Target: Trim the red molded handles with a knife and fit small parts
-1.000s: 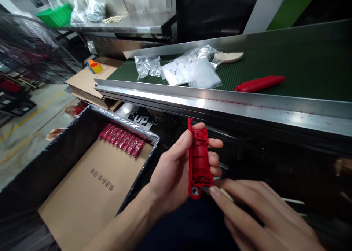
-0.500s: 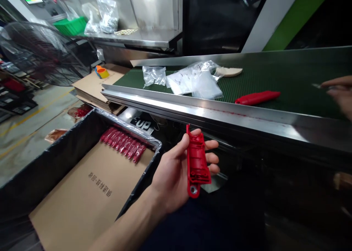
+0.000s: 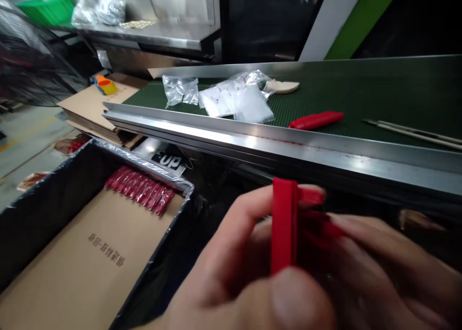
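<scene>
Red plastic part (image 3: 284,226) up close to the head camera, near and centre, held edge-on between both hands. Left hand (image 3: 231,267) wrapped round it from the left, thumb across the near end; right hand (image 3: 375,267) pinching the ribbed side from the right. Looks light, stiff, moulded, probably a bit slick on the smooth face, so best gripped along the long edges, not the thin tab. Beyond: conveyor rail (image 3: 252,139), another red piece (image 3: 315,120) on the belt, clear bags (image 3: 234,99), lined box (image 3: 46,195) at left with a row of red parts (image 3: 139,190). Versus half a second back: part raised much closer, turned edge-on, right hand returned from the far right belt onto it.
</scene>
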The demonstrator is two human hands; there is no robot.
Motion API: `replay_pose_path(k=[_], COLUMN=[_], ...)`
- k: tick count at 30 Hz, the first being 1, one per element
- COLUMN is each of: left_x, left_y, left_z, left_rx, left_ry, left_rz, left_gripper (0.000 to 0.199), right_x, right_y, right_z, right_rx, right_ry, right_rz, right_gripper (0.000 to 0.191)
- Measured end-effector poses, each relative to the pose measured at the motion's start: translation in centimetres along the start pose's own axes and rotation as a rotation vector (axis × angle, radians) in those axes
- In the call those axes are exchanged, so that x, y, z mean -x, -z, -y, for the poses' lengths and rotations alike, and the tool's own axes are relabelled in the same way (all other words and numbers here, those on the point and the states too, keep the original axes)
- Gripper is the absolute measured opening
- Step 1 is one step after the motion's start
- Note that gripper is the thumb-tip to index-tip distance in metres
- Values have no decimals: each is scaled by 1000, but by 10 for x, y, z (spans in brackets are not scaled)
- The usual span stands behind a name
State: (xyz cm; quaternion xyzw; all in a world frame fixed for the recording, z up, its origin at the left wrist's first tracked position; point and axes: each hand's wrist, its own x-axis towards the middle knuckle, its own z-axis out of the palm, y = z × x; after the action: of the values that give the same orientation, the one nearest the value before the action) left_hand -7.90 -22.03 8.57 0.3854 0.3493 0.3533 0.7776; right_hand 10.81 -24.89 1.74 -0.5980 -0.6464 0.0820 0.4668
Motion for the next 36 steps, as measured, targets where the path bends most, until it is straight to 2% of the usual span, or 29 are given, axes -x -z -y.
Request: replay_pose_path(k=[1,3,6,8,9,12,15,17,21,25,29,32,34,36], left_x=[-6,-19,-32,-34,-34,-33,-32,-32,-33,-30,-25,-24,-26,-28], left_y=[6,22,42,51,54,59,62,62,60,58,58,59,60,61], left_z=[6,23,50,62,65,64,56,53,55,57,55,54,53,52], left_rx=[-49,-402,-1005,-1186,-1210,-1072,-720,-537,-426,-482,-522,-509,-502,-496], left_ry=[-2,-85,-385,-497,-511,-416,-220,-142,-167,-230,-196,-150,-122,-94], left_rz=[36,46,23,-11,-32,-158,-256,-274,-296,-305,-276,-276,-289,-297], left_gripper=[37,49,71,75,76,66,37,26,25,24,27,29,30,31], right_x=[0,-5,-12,-9,-6,7,16,17,17,17,23,27,27,25], right_y=[-1,-4,-10,-13,-14,-13,-8,-6,-2,-3,-6,-10,-13,-16], right_z=[7,11,4,-5,-9,-23,-35,-41,-47,-50,-56,-61,-62,-59], right_rx=[-73,-190,-301,-388,-425,-461,-441,-440,-480,-438,-435,-517,-584,-642], right_ry=[-42,-111,-197,-261,-277,-268,-197,-125,-84,-112,-219,-433,-580,-662], right_rz=[24,120,307,310,282,171,138,148,209,212,197,175,167,168], right_gripper=[27,20,10,10,11,17,25,30,35,31,20,12,13,14])
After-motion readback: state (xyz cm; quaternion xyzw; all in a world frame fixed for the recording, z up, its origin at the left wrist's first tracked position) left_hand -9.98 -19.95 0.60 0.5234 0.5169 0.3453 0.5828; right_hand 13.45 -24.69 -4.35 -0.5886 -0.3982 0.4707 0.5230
